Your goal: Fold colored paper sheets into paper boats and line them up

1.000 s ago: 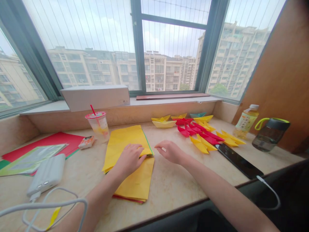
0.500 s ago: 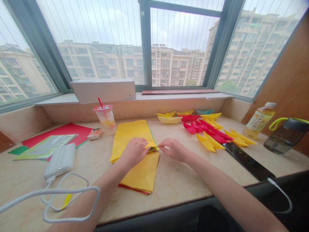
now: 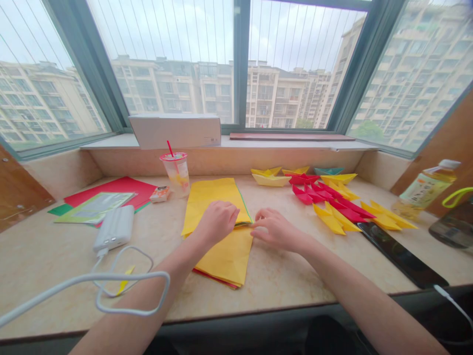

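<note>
Grey daylight is coming through the barred window and falling across a pale stone sill, where a folded stack of yellow paper is lying near the middle, with a thin green edge showing along one side and a red edge showing underneath. The left hand is resting palm down on the stack, its fingers curling over the folded edge. It is pressing on the paper, but I cannot tell whether it is pinching any layer. The right hand is sitting just beside the fold, mostly open with its fingers loosely spread, reaching toward the paper's edge and holding nothing visible.

Loose layers could be sliding out of line if the left hand's pressure eases, because nothing else is pinning them, and any crease made then could turn crooked. Paper boats and red and yellow folded pieces are crowding the sill to the right, so a wide sweep of the right arm could scatter them. On the other side, a careless push could tip the plastic cup onto the paper, while the white cable near the left forearm could snag the arm.
</note>
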`<state>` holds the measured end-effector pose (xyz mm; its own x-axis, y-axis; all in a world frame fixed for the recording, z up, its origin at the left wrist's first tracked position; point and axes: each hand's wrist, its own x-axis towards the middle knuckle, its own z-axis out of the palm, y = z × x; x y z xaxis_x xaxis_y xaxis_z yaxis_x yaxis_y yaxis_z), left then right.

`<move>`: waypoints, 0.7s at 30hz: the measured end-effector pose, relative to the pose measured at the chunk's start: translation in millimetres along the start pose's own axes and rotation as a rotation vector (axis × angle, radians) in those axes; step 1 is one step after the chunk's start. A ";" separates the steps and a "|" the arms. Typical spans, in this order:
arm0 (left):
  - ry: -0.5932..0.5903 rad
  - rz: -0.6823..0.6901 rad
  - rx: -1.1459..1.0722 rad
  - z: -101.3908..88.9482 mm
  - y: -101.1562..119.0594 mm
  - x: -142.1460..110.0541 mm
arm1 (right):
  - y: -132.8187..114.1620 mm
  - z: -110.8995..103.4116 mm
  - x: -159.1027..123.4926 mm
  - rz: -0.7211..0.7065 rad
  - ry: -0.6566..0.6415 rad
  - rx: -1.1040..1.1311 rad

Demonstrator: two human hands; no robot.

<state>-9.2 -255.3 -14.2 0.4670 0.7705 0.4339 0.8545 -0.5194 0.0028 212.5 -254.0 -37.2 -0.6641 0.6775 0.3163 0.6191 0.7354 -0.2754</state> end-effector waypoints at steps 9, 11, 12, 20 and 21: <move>0.007 -0.016 0.031 -1.0 2.5 -0.1 | -0.5 0.3 -0.4 0.011 -0.009 0.010; 0.004 -0.021 0.027 -0.4 2.7 -0.1 | -1.1 -0.2 -0.7 0.010 -0.014 0.041; 0.001 -0.023 0.025 0.2 2.7 -0.1 | -1.2 -0.6 -0.8 0.011 -0.015 0.059; -0.033 -0.036 0.002 5.5 3.3 -0.3 | 5.1 -4.8 -4.8 -0.055 -0.078 0.120; -0.042 -0.039 -0.005 6.6 3.2 -0.5 | 5.7 -4.7 -5.3 -0.065 -0.092 0.107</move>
<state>-5.2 -254.9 -20.3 0.4425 0.8049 0.3954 0.8710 -0.4906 0.0238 221.5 -253.4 -36.2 -0.7397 0.6233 0.2538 0.5287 0.7715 -0.3540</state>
